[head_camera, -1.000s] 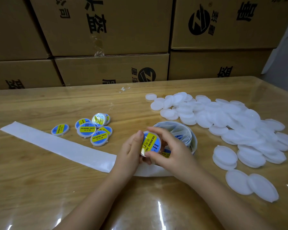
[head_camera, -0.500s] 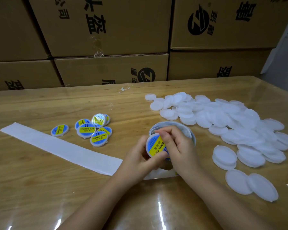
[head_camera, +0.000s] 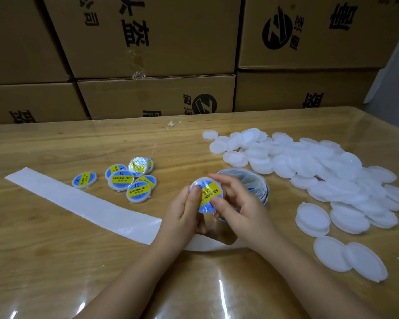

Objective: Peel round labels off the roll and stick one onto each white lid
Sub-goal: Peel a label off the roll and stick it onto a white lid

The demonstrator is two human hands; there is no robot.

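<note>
Now our left hand and right hand are pinching the labelled lid by its rim; it is looking light and stiff.

Label roll mostly behind right hand; cartons cropped above.

Bare L hand, R hand, forearms; short nails.

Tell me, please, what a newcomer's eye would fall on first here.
Most likely the blue-and-yellow labelled lid, held at the centre by the left hand and right hand. Next, the big heap of bare white lids on the right of the table, and the small cluster of finished lids left of centre beside the long white backing strip.
</note>
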